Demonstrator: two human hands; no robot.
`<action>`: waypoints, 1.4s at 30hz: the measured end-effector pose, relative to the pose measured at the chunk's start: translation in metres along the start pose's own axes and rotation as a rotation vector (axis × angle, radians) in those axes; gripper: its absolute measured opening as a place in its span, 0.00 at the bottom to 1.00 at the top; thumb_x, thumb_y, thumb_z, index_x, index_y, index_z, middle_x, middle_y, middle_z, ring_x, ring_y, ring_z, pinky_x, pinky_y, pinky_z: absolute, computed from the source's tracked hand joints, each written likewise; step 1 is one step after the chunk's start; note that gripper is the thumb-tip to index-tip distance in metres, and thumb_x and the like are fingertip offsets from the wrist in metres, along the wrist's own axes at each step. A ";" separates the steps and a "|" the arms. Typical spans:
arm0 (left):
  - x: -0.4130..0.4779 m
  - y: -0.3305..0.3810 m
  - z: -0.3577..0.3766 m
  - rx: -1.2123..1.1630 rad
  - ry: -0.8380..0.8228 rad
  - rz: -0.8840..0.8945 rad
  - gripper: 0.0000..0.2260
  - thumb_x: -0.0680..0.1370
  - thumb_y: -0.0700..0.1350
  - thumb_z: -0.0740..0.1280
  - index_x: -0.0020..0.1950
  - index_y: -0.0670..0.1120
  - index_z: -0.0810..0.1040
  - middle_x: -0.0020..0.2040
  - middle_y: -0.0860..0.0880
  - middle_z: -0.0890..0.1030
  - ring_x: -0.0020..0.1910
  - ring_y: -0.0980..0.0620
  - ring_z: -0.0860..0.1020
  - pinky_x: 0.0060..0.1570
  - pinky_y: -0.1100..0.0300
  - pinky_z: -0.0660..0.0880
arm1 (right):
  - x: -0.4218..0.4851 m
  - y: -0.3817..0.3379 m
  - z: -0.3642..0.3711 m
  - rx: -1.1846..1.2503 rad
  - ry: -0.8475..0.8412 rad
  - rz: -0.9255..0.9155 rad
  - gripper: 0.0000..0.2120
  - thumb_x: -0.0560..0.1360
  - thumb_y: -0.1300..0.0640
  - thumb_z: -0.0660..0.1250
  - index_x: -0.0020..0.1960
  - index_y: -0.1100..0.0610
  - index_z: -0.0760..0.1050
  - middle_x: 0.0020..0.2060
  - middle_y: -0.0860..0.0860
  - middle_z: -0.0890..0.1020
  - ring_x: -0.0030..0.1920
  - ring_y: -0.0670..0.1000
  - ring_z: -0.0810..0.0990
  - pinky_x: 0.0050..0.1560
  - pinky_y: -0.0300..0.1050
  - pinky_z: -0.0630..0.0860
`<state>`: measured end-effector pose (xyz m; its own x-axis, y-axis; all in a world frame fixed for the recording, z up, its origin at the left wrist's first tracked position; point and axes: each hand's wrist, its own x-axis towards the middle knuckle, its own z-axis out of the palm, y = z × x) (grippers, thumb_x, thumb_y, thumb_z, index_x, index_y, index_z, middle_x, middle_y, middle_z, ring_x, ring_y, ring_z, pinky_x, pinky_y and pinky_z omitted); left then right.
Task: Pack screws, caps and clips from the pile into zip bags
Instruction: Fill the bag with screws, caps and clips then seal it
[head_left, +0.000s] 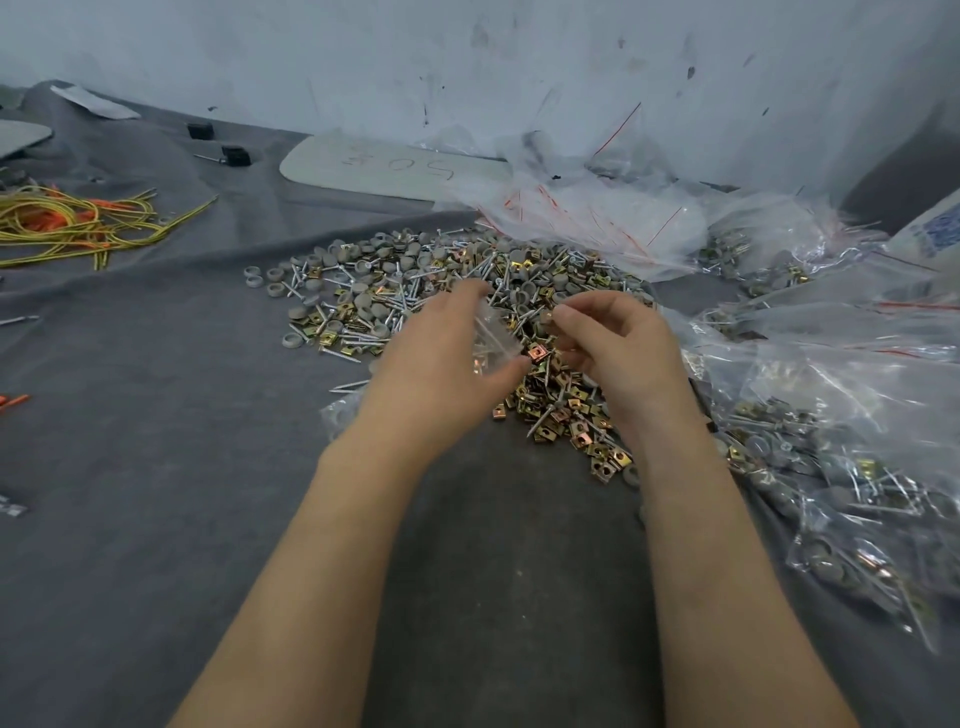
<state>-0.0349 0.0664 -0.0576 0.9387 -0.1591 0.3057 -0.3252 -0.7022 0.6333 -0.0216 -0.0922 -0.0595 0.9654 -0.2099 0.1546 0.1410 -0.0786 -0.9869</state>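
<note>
Grey cloth left of pile: left fingers grip zip bag, right fingers pinch small part.

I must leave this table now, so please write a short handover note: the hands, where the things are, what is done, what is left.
Left hand holds a small clear zip bag above the pile.
Right hand pinches a small part at its fingertips; too small to name.
The pile of screws, grey caps and clips lies on the grey cloth.
Done: many filled bags lie at the right.
Left: most of the pile; empty bags lie behind it.
</note>
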 end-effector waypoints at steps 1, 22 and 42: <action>0.001 0.000 0.002 0.003 -0.001 0.009 0.31 0.73 0.54 0.72 0.72 0.49 0.65 0.63 0.48 0.75 0.59 0.48 0.75 0.59 0.52 0.72 | -0.001 0.000 0.001 -0.044 -0.050 -0.016 0.06 0.74 0.63 0.70 0.42 0.53 0.77 0.31 0.43 0.83 0.31 0.39 0.78 0.35 0.34 0.75; 0.002 -0.006 0.002 -0.124 0.082 -0.104 0.31 0.73 0.55 0.72 0.73 0.49 0.64 0.63 0.48 0.76 0.61 0.49 0.74 0.60 0.51 0.72 | -0.004 0.007 0.008 -0.984 -0.175 0.114 0.04 0.78 0.55 0.65 0.48 0.52 0.79 0.45 0.50 0.80 0.47 0.50 0.76 0.46 0.41 0.69; 0.002 -0.006 0.002 -0.136 0.079 -0.136 0.30 0.73 0.54 0.71 0.72 0.49 0.64 0.63 0.47 0.76 0.60 0.47 0.75 0.60 0.48 0.73 | -0.005 0.020 0.023 -1.149 -0.080 0.073 0.12 0.73 0.48 0.71 0.52 0.53 0.79 0.60 0.57 0.70 0.63 0.60 0.70 0.63 0.52 0.70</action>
<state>-0.0303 0.0686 -0.0624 0.9650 -0.0109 0.2620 -0.2136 -0.6123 0.7612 -0.0183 -0.0700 -0.0815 0.9800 -0.1913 0.0549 -0.1589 -0.9182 -0.3627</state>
